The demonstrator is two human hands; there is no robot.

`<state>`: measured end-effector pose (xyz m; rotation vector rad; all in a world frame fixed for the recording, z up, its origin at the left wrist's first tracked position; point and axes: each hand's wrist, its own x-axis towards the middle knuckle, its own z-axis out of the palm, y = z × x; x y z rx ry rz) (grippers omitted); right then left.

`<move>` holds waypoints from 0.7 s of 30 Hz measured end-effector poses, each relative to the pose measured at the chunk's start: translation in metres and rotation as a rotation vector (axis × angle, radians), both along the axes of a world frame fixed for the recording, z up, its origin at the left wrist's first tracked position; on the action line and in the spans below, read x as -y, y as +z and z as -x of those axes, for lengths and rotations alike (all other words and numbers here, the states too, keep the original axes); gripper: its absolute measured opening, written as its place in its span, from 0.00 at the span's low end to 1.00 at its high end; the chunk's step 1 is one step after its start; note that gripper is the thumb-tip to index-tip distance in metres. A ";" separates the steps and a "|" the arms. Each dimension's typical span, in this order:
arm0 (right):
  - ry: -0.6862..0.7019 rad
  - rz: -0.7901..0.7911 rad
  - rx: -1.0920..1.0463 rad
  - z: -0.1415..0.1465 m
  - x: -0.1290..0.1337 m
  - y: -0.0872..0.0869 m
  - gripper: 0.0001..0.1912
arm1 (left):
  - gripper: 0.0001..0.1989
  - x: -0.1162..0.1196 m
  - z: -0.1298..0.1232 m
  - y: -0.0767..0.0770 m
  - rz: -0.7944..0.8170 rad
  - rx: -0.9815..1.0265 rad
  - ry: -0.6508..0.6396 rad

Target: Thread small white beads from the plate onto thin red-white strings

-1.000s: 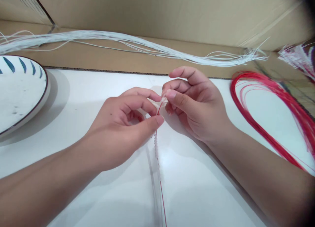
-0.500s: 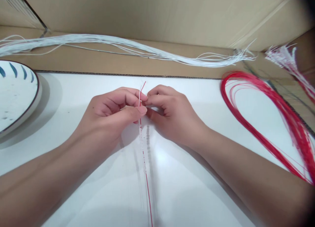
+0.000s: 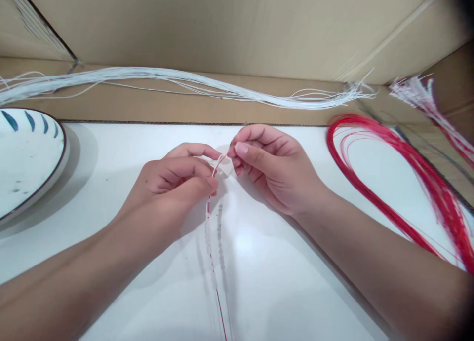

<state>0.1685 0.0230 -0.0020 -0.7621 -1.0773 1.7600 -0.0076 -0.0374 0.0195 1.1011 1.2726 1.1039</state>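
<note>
A thin red cord [image 3: 221, 309] with a white strand beside it at the top runs up from the bottom edge to both hands. Small clear beads [image 3: 209, 242] sit along its middle stretch. My left hand [image 3: 181, 175] pinches the cord just above the beads, between thumb and fingers. On the right, my right hand [image 3: 274, 166] has its thumb and forefinger closed on the cord's upper end, palm turned partly up. Between the two hands the cord slants up to the right.
A bundle of white cords [image 3: 166, 74] lies along the cardboard ledge at the back. At the left is a plate [image 3: 29, 168] with blue marks. Looped red cords [image 3: 355, 175] rest at the right, below a red and white bundle [image 3: 425, 99].
My right hand has turned palm up and now grips the cord's top end, which is bent over to the right. The view has shifted slightly, so the surroundings sit lower.
</note>
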 end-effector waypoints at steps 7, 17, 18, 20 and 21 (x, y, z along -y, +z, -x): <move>0.190 0.178 -0.105 -0.005 0.001 0.000 0.05 | 0.10 0.000 0.004 -0.002 -0.014 0.011 -0.075; 0.246 0.150 -0.154 -0.005 0.003 -0.001 0.01 | 0.12 -0.001 0.003 -0.003 -0.018 0.010 -0.099; 0.246 0.151 -0.157 -0.005 0.003 -0.001 0.02 | 0.12 -0.001 0.004 -0.003 -0.024 0.009 -0.100; 0.250 0.153 -0.164 -0.005 0.002 -0.001 0.02 | 0.12 -0.001 0.004 -0.004 -0.031 0.006 -0.101; 0.251 0.153 -0.169 -0.005 0.002 -0.001 0.02 | 0.12 -0.001 0.004 -0.004 -0.033 0.006 -0.102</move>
